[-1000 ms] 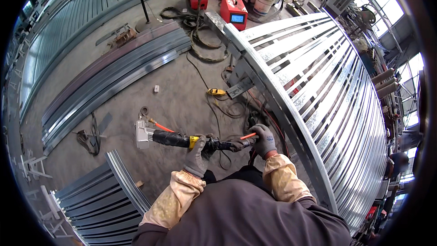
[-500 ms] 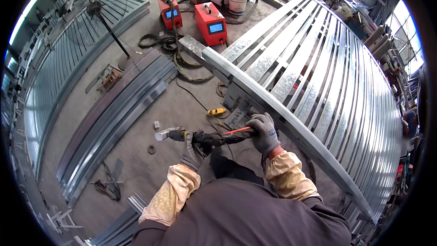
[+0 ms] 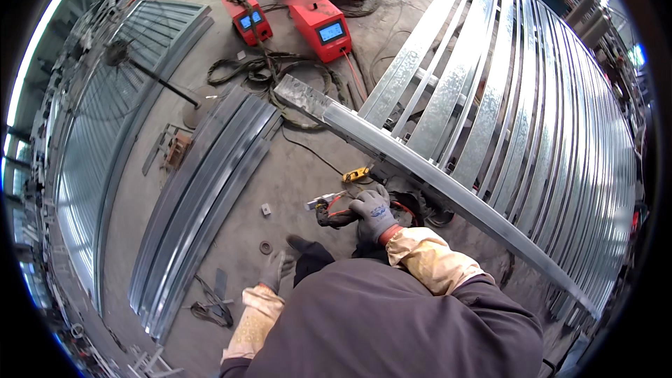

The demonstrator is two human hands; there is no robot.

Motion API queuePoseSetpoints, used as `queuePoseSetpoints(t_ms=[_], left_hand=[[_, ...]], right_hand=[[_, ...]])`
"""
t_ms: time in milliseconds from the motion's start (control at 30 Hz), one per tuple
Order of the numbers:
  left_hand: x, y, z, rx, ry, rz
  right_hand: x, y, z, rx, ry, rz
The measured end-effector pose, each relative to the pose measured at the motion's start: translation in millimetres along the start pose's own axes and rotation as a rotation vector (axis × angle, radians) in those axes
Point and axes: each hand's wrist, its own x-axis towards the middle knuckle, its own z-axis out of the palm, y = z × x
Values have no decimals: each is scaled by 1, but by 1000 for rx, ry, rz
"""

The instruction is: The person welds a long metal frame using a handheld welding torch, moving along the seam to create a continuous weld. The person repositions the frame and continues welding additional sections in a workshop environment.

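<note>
My right hand [image 3: 374, 211], in a grey glove, is closed around a handheld welding torch [image 3: 337, 218] wrapped in dark sleeving. Its silvery front end points left, and a thin red-orange hose runs along it. Low to the left, my gloved left hand [image 3: 277, 268] hangs beside my dark trouser leg, fingers loosely apart with nothing in them. A small yellow pendant-like device [image 3: 355, 175] lies on the floor just beyond the torch. Near my left hand are a dark ring [image 3: 266, 246] and a little pale metal block [image 3: 266, 208].
A large slatted galvanised frame [image 3: 427, 171] slants across the right, its edge close to my right hand. Long metal profiles [image 3: 203, 196] lie at left, and another slatted panel [image 3: 105, 140] beyond. Two red machines [image 3: 320, 30] and coiled cables [image 3: 301, 70] stand farther off.
My left hand has let go of the torch and dropped down and left. My right hand has moved left and slightly down with the torch. The view has shifted as my body leans.
</note>
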Motion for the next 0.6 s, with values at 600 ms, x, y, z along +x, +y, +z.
queuePoseSetpoints(t_ms=[600], left_hand=[[199, 200, -298, 686, 121, 224]], right_hand=[[73, 4, 61, -485, -95, 560]])
